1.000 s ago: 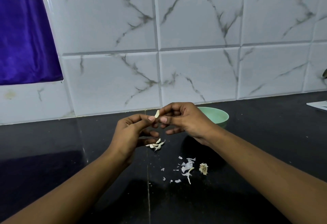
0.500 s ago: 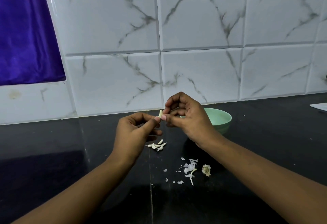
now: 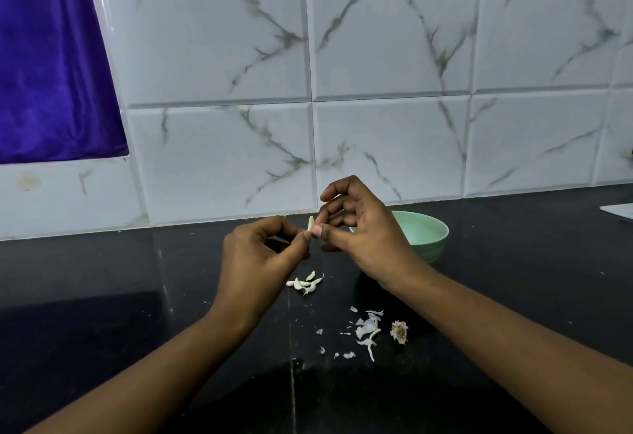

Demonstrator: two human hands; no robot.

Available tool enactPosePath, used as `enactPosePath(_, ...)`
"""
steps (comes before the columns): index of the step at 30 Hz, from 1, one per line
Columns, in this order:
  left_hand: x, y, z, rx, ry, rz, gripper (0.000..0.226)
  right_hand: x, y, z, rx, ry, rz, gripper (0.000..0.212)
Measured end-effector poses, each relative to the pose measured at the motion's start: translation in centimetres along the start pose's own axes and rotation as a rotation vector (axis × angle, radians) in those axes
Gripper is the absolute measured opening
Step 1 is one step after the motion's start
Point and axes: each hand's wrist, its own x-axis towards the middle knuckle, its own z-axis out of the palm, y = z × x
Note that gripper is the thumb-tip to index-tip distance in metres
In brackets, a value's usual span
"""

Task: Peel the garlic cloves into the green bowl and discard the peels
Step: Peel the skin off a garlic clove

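Black desk [image 3: 102,279]: left hand [image 3: 263,257] and right hand [image 3: 363,238] still pinch the garlic clove [image 3: 310,223], right fingers [image 3: 337,187] arched higher than before; peeling seems unfinished, green bowl [image 3: 433,245] beside.

A pale clove [image 3: 310,223] is held upright in the air just left of the round mint-green bowl [image 3: 435,248]. More cloves [image 3: 306,283] lie heaped left of the bowl and nearer. White peels [image 3: 366,331] lie scattered in front of it.
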Motion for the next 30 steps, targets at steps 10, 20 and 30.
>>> enactPosePath(10, 0.3, -0.6, 0.1, -0.054, -0.014, -0.071, 0.017, -0.2, 0.4, 0.2, -0.171, -0.139, -0.049, 0.033)
enactPosePath(20, 0.6, -0.3, 0.3, -0.486, -0.165, -0.387, 0.016, 0.6, 0.4, -1.4, 0.215, -0.190, 0.286, 0.028)
enactPosePath(30, 0.5, -0.4, 0.2, -0.475, -0.202, -0.391, 0.009, 0.6, 0.2, -1.4, 0.130, -0.169, 0.214, 0.010)
